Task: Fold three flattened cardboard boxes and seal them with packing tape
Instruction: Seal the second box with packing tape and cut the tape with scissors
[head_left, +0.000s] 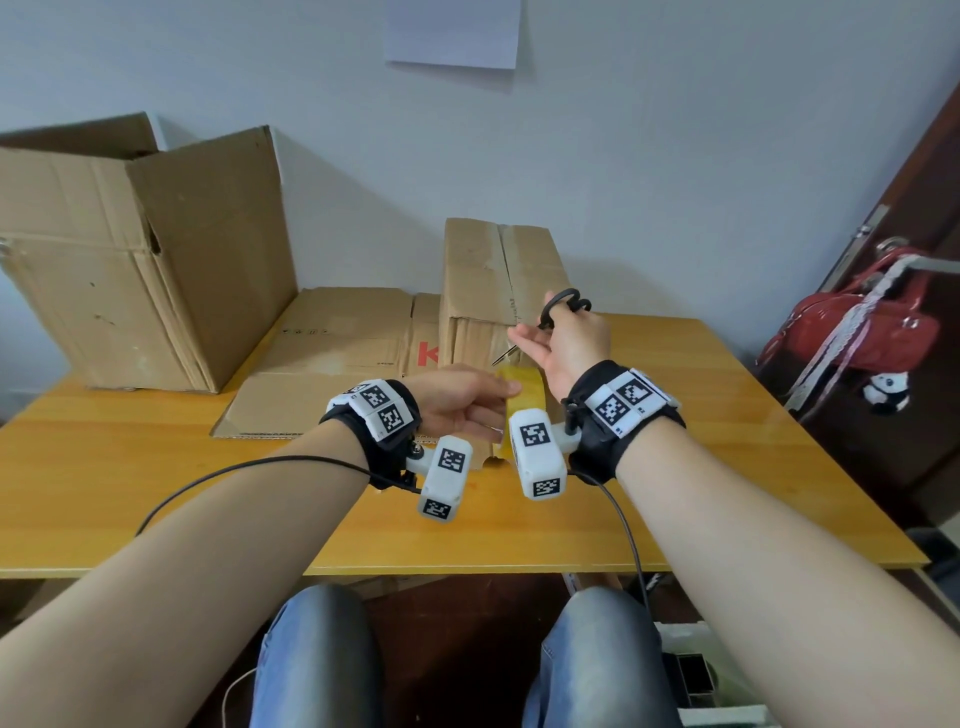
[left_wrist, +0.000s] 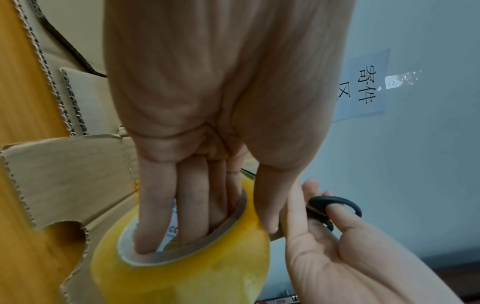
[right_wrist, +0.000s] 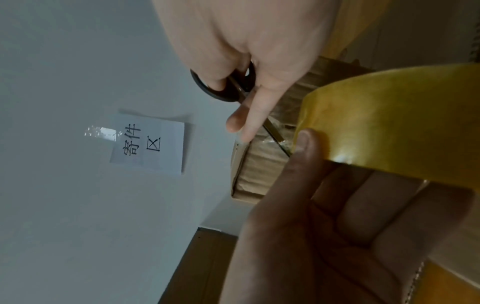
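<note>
My left hand (head_left: 467, 402) holds a yellow roll of packing tape (head_left: 524, 395) over the table, fingers (left_wrist: 155, 216) pushed into the core and the thumb (right_wrist: 303, 156) pressed on the outer face (right_wrist: 389, 123). My right hand (head_left: 569, 338) grips black-handled scissors (head_left: 563, 306), thumb through one loop (left_wrist: 335, 205), with the blades (right_wrist: 275, 137) pointing down at the stretch of clear tape at the roll's edge. A folded cardboard box (head_left: 498, 291) stands upright just behind both hands. A flattened box (head_left: 332, 358) lies on the table under and left of the hands.
A large opened cardboard box (head_left: 135, 260) stands at the back left of the wooden table (head_left: 156, 493). A red bag (head_left: 852, 332) hangs from a door handle on the right. A paper notice (head_left: 452, 31) is stuck on the wall.
</note>
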